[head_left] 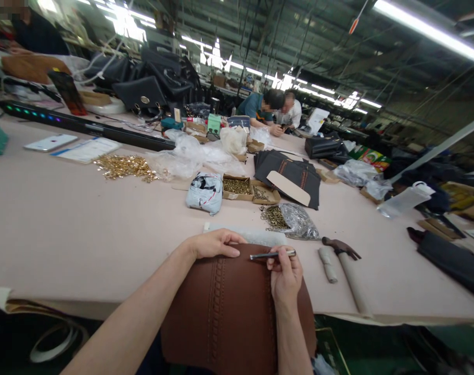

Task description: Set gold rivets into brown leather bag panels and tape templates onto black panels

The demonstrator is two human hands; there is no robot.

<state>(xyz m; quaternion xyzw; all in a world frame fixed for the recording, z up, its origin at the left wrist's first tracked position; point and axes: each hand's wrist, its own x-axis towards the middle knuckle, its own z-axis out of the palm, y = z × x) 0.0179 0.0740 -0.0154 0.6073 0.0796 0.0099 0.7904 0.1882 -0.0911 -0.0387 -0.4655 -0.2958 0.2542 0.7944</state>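
Observation:
A brown leather panel point(240, 312) with two stitched, laced bands leans from my lap against the table edge. My left hand point(215, 244) holds its top edge, thumb on the near face and the other fingers reaching over the edge. In my right hand point(286, 271) is a slim metal rod-shaped tool point(271, 254), held between thumb and fingers. The tool lies nearly level above the leather, its narrow tip pointing left toward my left thumb. Behind the panel's top edge lies a pale grey slab point(256, 237), partly hidden by my left hand and the leather.
A hammer point(348, 268) and a wrapped roll point(328, 264) lie to the right. Beyond are a plastic bag of metal rings point(299, 221), boxes of small fittings point(237, 187), dark leather pieces point(287, 177) and gold-coloured hardware point(125, 166). Two people point(276, 109) lean over the table farther back.

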